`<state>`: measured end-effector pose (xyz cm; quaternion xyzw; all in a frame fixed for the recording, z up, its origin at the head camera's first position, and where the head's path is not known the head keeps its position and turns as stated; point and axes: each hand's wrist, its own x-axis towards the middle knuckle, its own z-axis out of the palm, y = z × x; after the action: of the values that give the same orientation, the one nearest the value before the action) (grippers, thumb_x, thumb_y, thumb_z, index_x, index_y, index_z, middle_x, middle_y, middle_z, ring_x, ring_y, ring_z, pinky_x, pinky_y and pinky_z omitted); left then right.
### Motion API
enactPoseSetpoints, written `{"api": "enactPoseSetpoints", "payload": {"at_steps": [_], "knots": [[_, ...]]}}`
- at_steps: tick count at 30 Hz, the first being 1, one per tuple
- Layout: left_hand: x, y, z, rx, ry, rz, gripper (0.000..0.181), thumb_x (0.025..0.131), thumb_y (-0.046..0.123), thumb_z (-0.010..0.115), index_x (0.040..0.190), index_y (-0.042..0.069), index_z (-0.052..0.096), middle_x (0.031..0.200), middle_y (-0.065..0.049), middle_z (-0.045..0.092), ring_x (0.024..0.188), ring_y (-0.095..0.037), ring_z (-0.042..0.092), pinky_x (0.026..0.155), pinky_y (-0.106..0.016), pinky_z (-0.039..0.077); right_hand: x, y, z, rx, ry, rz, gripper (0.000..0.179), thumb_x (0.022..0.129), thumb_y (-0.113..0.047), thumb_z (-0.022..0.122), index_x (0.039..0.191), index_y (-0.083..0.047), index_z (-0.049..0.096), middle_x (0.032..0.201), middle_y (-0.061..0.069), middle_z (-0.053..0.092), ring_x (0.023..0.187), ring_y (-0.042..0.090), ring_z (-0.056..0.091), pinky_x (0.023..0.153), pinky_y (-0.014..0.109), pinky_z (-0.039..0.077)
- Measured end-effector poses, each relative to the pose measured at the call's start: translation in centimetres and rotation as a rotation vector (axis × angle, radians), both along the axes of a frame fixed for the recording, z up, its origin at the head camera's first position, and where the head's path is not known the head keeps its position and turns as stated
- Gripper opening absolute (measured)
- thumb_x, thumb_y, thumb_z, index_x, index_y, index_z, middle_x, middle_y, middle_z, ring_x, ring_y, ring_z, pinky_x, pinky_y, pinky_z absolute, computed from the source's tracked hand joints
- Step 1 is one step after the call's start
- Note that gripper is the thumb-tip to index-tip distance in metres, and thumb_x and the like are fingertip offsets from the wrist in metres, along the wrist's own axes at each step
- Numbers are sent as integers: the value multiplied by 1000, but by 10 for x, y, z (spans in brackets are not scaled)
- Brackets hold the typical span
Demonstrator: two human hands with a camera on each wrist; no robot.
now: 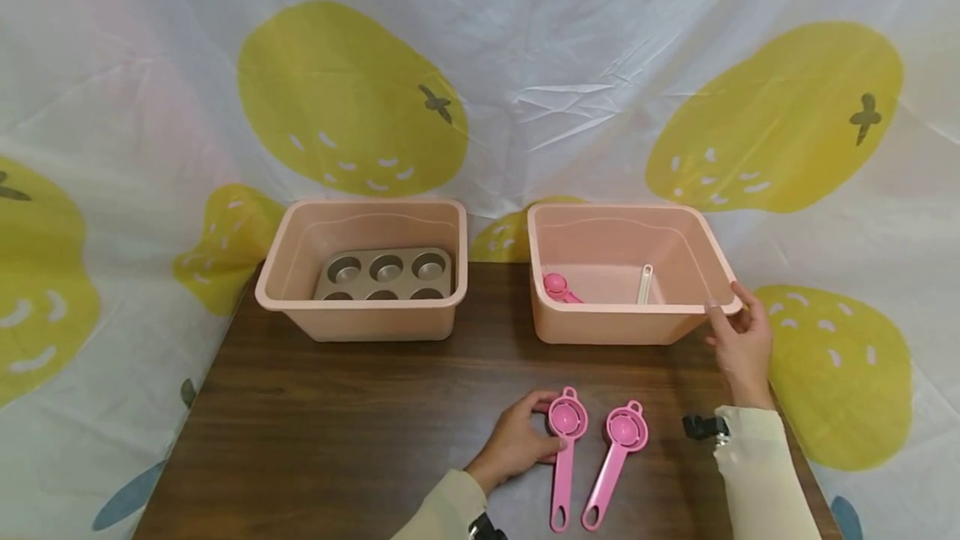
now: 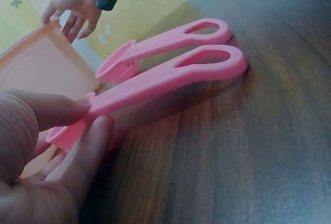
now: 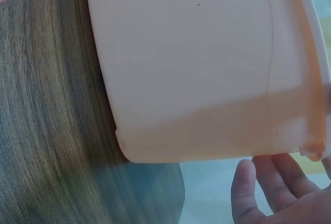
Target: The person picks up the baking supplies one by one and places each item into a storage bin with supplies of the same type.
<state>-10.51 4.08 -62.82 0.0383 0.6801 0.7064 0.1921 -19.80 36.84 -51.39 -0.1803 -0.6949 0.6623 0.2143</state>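
My left hand (image 1: 516, 440) pinches a pink egg separator (image 1: 563, 482) where its handle meets the slotted cup. In the left wrist view, the thumb and a finger close on that neck, and the handle slants up from the tabletop. A second pink egg separator (image 1: 606, 482) lies just to its right on the table. At the right-hand bin (image 1: 615, 328), a peach plastic tub, my right hand (image 1: 742, 348) holds the front right corner of the rim, thumb above and fingers beneath. Inside that bin are a pink round-cupped tool (image 1: 556, 283) and a slim white handle (image 1: 645, 283), both partly hidden by the front wall.
A matching peach bin (image 1: 382, 325) stands at the back left with a metal muffin tin (image 1: 366, 269) in it. Both bins sit on a dark wooden table (image 1: 337, 423). Behind hangs a lemon-patterned curtain (image 1: 555, 107).
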Motion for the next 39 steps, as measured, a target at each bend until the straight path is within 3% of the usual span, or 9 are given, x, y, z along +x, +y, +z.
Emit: {"api": "enactPoseSetpoints", "payload": {"at_steps": [7, 21, 30, 39], "knots": [[1, -2, -2, -4, 11, -3, 71, 78, -11, 84, 138, 23, 66, 128, -9, 67, 67, -14, 71, 62, -34, 65, -3, 4, -6, -8, -17, -5, 61, 95, -11, 77, 152, -12, 55, 99, -12, 65, 83, 0, 63, 50, 16, 53], [1, -4, 1, -42, 17, 22, 59, 83, -4, 85, 133, 24, 71, 128, -5, 69, 68, -9, 72, 62, -28, 63, -5, 6, -13, -6, 8, -19, 56, 94, -14, 79, 147, -19, 60, 96, -11, 66, 82, 1, 63, 48, 13, 51], [1, -11, 16, 51, -14, 38, 61, 82, -6, 83, 136, 19, 70, 128, -10, 67, 73, -11, 73, 67, -32, 65, -6, 6, -11, -8, -11, -17, 58, 95, -14, 79, 149, -18, 59, 97, -12, 67, 82, 0, 64, 49, 15, 52], [0, -16, 35, 125, -37, 58, 60, 82, -8, 81, 136, 15, 68, 128, -13, 62, 74, -12, 71, 67, -31, 65, 0, 0, 1, -28, -10, 2, 60, 94, -8, 77, 150, -10, 56, 93, -11, 67, 79, 0, 63, 49, 16, 53]]}}
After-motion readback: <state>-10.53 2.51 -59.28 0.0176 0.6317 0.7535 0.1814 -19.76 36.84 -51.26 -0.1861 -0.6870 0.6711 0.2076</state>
